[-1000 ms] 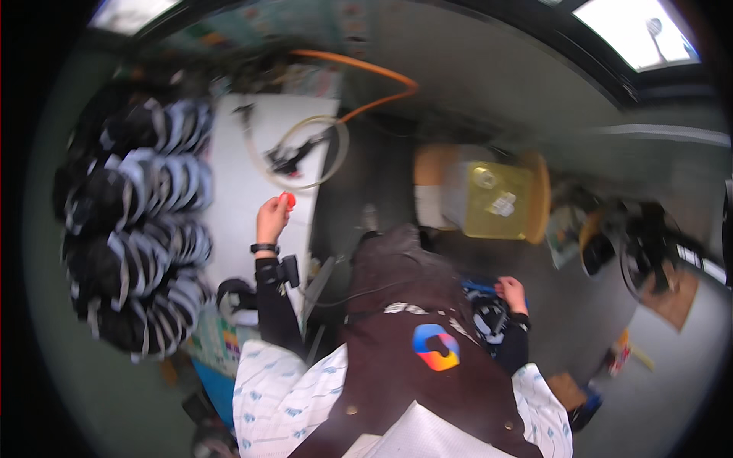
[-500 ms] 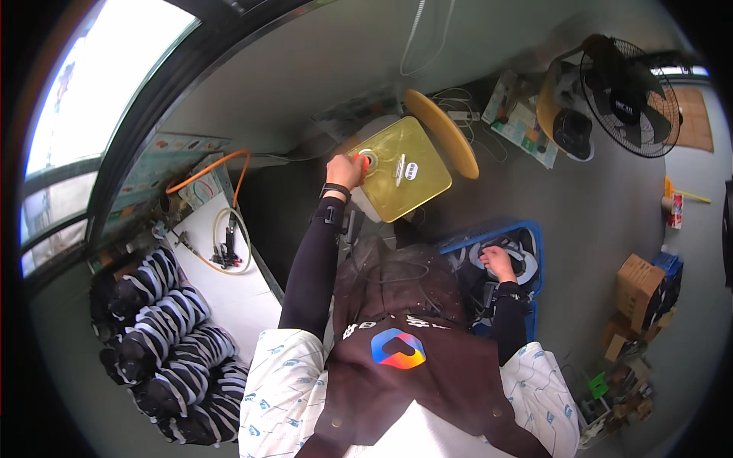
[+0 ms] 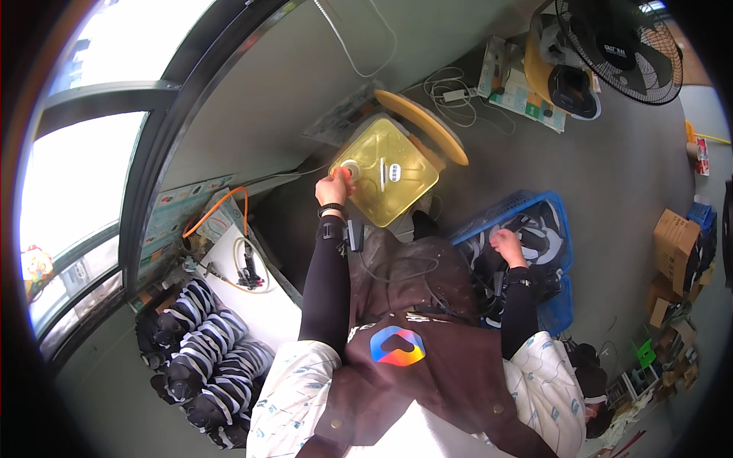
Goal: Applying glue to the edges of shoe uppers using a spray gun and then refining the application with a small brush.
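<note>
My left hand (image 3: 334, 188) is closed round a small orange-red cap (image 3: 347, 173) at the spout in the corner of a square yellow-gold metal can (image 3: 405, 200). The can stands upright ahead of me, by a wooden chair back (image 3: 427, 126). To the right, my right hand (image 3: 508, 246) hovers at a blue plastic crate (image 3: 563, 229) with its fingers curled together. What they pinch, if anything, is too small to make out. Black pieces with pale grey-white rims (image 3: 546, 243) fill the crate beside that hand.
A white table (image 3: 263, 313) at my left bears a hose with a black fitting (image 3: 248, 271). Nested stacks of black-and-white pieces (image 3: 202, 347) lie left of it. A black fan (image 3: 615, 57) stands far right; cardboard boxes (image 3: 673, 243) line the right side.
The view has shifted, so the fan and window sit differently in it. My left hand stays at the can's spout; my right hand stays at the crate, fingers now more curled.
</note>
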`<state>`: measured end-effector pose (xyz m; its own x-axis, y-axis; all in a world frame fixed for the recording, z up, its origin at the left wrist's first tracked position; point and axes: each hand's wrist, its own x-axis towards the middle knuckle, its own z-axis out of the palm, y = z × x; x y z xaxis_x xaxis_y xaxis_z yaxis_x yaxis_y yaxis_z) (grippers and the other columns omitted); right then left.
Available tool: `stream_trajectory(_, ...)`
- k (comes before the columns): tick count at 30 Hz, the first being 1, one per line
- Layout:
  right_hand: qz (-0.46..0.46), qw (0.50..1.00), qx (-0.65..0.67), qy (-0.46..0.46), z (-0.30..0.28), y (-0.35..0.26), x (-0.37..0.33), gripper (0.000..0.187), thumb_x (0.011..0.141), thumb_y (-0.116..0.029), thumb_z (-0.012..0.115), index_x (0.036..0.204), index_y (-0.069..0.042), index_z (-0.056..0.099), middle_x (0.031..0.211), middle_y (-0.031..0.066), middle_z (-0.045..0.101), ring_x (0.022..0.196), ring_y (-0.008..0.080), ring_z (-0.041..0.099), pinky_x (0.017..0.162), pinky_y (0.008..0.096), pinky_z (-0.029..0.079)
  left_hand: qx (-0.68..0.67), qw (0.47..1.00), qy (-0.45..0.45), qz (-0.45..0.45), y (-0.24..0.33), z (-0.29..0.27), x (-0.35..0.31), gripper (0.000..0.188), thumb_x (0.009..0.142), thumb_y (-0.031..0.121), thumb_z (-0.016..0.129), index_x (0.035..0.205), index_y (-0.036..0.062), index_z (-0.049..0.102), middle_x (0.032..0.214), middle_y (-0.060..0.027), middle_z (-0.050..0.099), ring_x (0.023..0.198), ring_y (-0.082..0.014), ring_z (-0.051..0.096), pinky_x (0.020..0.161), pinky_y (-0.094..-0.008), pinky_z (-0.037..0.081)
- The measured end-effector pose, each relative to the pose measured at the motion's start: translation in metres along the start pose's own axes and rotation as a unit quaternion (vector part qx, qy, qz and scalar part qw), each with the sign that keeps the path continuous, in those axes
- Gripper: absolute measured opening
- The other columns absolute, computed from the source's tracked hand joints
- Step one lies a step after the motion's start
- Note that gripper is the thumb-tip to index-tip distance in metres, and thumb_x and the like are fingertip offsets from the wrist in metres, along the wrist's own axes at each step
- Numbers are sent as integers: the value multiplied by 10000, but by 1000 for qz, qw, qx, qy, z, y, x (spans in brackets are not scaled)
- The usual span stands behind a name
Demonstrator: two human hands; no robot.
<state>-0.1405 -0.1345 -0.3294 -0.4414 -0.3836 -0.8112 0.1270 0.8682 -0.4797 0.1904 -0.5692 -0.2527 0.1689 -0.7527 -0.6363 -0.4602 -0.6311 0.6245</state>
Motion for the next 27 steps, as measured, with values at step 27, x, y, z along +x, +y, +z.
stream_trajectory(27, -22, 998, -48, -19, 9, -55, 11, 265, 996, -239, 638, 1058, 8, 711, 875, 105, 765, 775, 185, 724, 757, 334, 566, 638, 571, -154, 494, 49, -24, 40, 135, 920, 200, 633, 952, 97, 713, 900, -128, 746, 889, -331, 735, 738, -455, 582)
